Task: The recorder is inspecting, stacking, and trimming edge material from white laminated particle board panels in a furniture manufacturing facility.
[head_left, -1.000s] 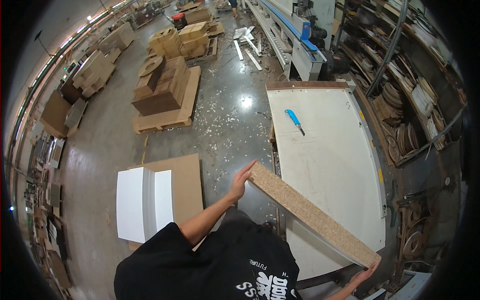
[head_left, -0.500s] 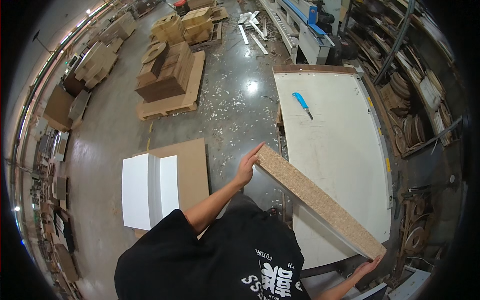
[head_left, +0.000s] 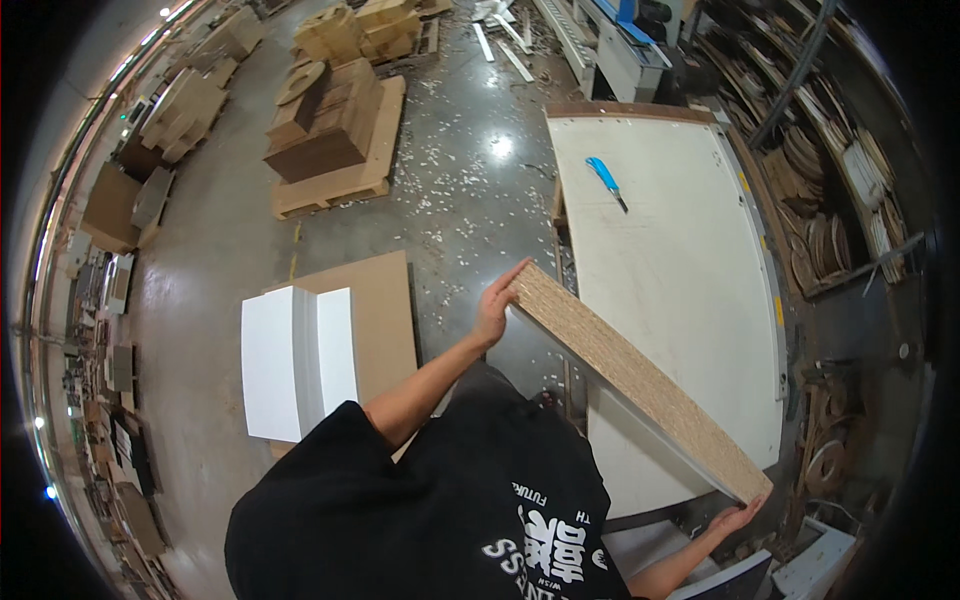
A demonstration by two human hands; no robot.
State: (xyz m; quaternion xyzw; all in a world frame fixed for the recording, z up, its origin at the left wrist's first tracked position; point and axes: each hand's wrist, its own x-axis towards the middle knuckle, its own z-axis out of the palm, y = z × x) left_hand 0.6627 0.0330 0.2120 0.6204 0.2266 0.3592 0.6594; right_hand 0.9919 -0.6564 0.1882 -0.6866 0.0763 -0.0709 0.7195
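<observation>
A long particleboard panel (head_left: 640, 378) slants across the front of me, its rough brown edge turned up and a white face along its lower side. At its far left end my left hand (head_left: 494, 304) is closed around the corner. The near right end rests in my right hand (head_left: 735, 517), gripped from below, with part of the fingers hidden by the board. Part of the panel is over a white-topped table (head_left: 670, 290). On that top, beyond the panel, lies a blue utility knife (head_left: 606, 183) with its dark tip toward me.
To my left, white panels (head_left: 270, 365) lie on a brown sheet (head_left: 385, 310). Farther off, a wooden block stack (head_left: 330, 125) sits on a pallet. White scraps (head_left: 500, 35) litter the floor. Shelves (head_left: 820, 170) of curved pieces stand right of the table.
The surroundings sit slightly higher in the picture. The panel's ends and both hands have shifted up a little with them; both hands keep their hold.
</observation>
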